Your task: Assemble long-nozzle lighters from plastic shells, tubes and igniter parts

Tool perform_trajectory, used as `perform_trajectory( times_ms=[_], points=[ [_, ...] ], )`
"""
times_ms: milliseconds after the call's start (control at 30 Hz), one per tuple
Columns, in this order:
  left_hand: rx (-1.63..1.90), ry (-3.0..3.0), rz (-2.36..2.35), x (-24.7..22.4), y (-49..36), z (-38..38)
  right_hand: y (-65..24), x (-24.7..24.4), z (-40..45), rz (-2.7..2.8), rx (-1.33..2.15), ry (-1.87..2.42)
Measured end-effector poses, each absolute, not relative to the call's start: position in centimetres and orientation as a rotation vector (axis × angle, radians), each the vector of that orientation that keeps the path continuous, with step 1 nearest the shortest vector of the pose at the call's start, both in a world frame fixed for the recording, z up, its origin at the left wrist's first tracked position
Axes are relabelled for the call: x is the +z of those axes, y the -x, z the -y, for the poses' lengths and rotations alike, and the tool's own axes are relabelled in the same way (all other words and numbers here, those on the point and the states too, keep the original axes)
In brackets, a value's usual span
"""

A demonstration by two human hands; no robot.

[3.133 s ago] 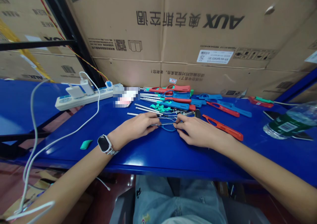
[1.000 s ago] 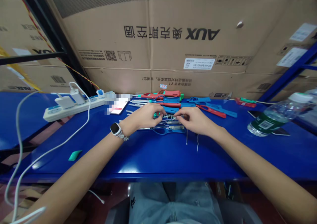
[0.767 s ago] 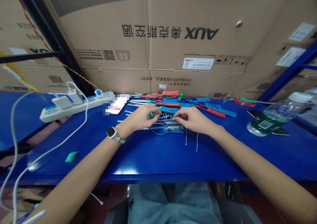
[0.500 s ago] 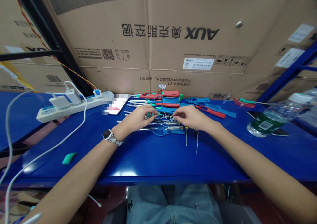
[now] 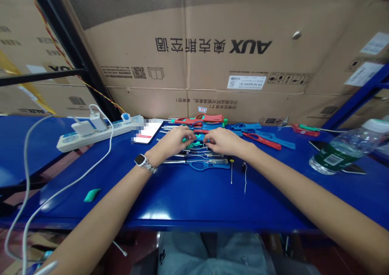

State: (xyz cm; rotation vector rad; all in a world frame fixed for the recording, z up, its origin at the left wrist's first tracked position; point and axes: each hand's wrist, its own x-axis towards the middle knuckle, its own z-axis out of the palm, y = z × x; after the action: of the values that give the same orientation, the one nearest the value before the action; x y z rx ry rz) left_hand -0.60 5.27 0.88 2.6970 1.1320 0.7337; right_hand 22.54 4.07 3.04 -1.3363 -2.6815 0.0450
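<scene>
The right hand (image 5: 223,140) has moved in closer to the left hand (image 5: 178,139), both beyond the blue plastic lighter half-shell (image 5: 217,166). Fingers curled around the small green plastic pieces (image 5: 195,144) beyond that shell; can't tell if they're gripping any. I'd keep it light, fingertips only.

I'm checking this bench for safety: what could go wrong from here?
The small green pieces by the left hand and right hand might get scattered. The thin pale wire near the right forearm could be swept away. The white cable running beside the left forearm might snag it.
</scene>
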Motion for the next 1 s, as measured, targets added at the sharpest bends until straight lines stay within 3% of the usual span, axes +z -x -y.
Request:
perform_trajectory(
  times_ms=[333, 700, 1000],
  points=[
    [0.824, -2.581, -1.132, 0.5, 3.2, -4.9, -20.2, 3.5, -5.9, 2.932, 0.020, 1.192],
    [0.803, -2.509, -1.233, 1.0, 3.6, -4.8, -20.5, 3.0, -6.6, 2.774, 0.415, 1.209],
    [0.419, -2.505, -1.344, 1.4, 4.1, -4.2, -20.7, 2.1, -4.8, 2.675, 0.237, 1.352]
  ],
)
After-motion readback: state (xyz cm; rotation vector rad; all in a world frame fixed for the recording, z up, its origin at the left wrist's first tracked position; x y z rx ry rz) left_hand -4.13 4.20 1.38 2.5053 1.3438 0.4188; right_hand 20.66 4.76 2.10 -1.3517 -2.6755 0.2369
